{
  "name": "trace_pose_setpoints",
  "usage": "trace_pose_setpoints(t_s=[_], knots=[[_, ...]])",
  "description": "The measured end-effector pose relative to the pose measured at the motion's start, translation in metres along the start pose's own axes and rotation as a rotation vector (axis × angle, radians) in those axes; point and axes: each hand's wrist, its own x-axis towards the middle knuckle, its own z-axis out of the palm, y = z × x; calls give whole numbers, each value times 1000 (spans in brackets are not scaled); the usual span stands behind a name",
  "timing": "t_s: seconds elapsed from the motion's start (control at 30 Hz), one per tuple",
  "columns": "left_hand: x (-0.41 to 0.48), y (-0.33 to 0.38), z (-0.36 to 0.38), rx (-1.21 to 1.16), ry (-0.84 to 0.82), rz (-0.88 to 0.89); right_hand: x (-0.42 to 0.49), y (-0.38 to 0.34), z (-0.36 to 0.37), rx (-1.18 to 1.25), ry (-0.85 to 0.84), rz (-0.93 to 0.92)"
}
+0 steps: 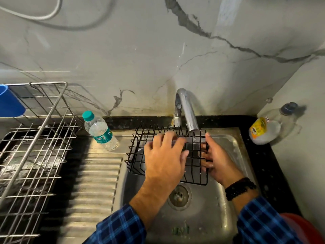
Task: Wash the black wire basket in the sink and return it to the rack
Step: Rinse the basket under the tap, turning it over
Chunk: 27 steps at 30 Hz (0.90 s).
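The black wire basket (pixel 139 152) hangs over the steel sink (pixel 226 205), just under the chrome tap (pixel 186 110). Water runs from the spout onto the basket's right part. My left hand (pixel 165 159) lies flat on top of the basket's wires with the fingers spread toward the tap. My right hand (pixel 218 162) grips the basket's right edge, fingers hooked through the wires. The metal dish rack (pixel 35 155) stands at the left on the counter.
A water bottle (pixel 100 132) with a teal cap leans at the sink's back left corner. A clear jug (pixel 269 127) with a yellow label lies at the right corner. A blue cup (pixel 8 101) hangs on the rack. The ribbed drainboard (pixel 93 182) lies between rack and sink.
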Motion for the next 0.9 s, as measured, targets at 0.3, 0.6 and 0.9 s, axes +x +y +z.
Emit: trace_pose_setpoints(t_s=[0.3, 0.6, 0.9], knots=[[14, 12, -1, -65, 1, 166, 0, 9, 4, 62, -79, -44], [4, 31, 1, 106, -230, -73, 0, 20, 11, 24, -182, -103], [3, 2, 2, -232, 39, 20, 4, 24, -6, 126, -141, -84]])
